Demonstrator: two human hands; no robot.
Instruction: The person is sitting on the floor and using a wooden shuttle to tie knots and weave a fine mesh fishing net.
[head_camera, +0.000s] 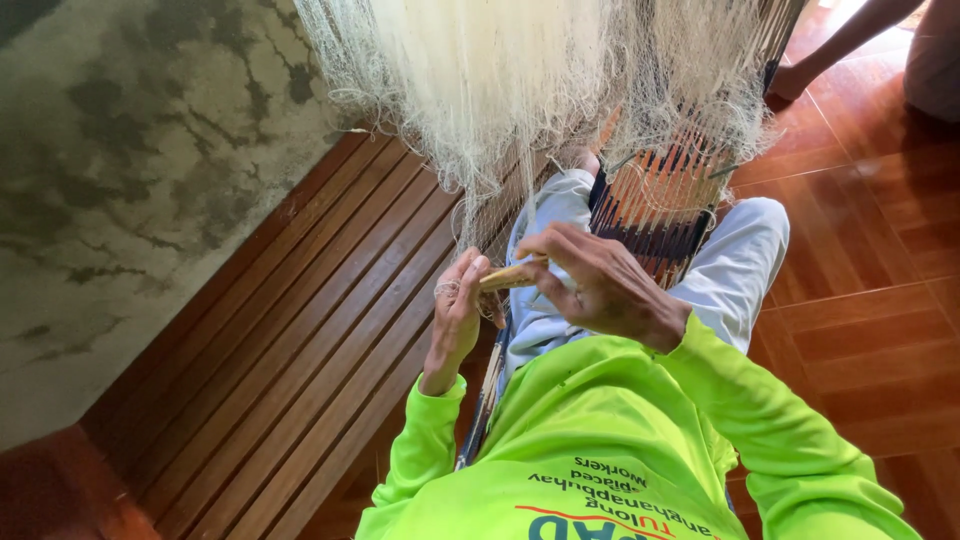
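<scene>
net (520, 70): cream-white, fine mesh
netting needle (510, 276): pale tan
shirt (610, 440): neon yellow-green
trousers (740, 265): pale grey-white
floor (300, 330): reddish-brown slats
wall (130, 170): grey-beige, dark blotches

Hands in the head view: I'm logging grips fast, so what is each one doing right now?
Left hand: closed, pinching strands of the white net.
Right hand: closed on the tan netting needle, its tip meeting the left fingers.
</scene>
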